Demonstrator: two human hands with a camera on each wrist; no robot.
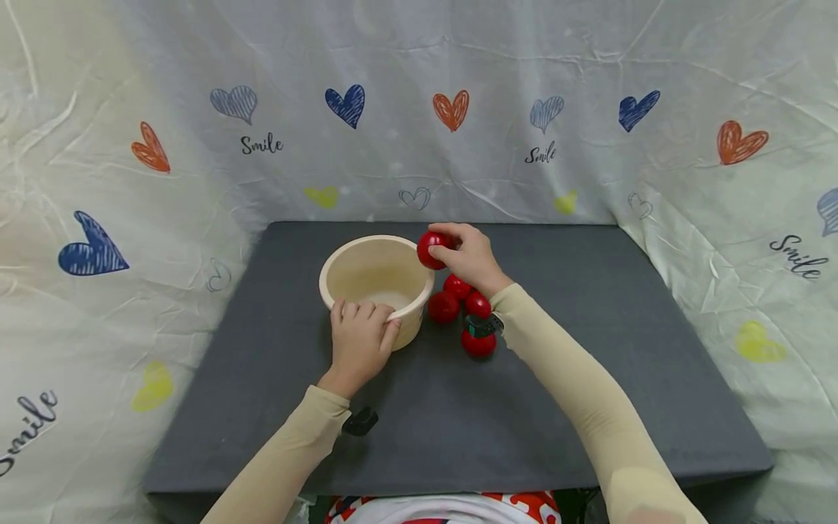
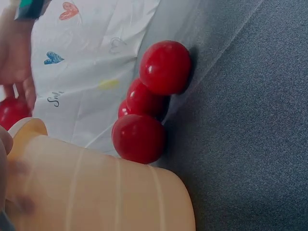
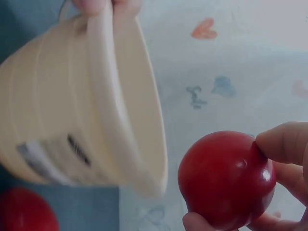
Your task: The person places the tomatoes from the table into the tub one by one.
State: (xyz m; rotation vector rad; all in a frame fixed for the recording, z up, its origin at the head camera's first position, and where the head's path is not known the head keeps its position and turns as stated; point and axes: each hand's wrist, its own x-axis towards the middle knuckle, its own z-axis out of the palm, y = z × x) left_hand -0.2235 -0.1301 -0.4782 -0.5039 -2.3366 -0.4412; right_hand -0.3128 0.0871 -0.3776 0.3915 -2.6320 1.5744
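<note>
A glossy red ball (image 1: 429,249) is pinched in the grip of the right hand (image 1: 470,256), which is closed only to the ball's width, with the thumb and fingers set around its sides. The ball is held just above and beside the right rim of a cream bucket (image 1: 376,271), apart from it. The bucket's near rim is gripped by the left hand (image 1: 360,342), fingers hooked over it. Four more red balls (image 1: 444,308) are grouped to the bucket's right on a dark grey desk (image 1: 556,422), backed by a heart-printed white sheet (image 1: 497,44).
</note>
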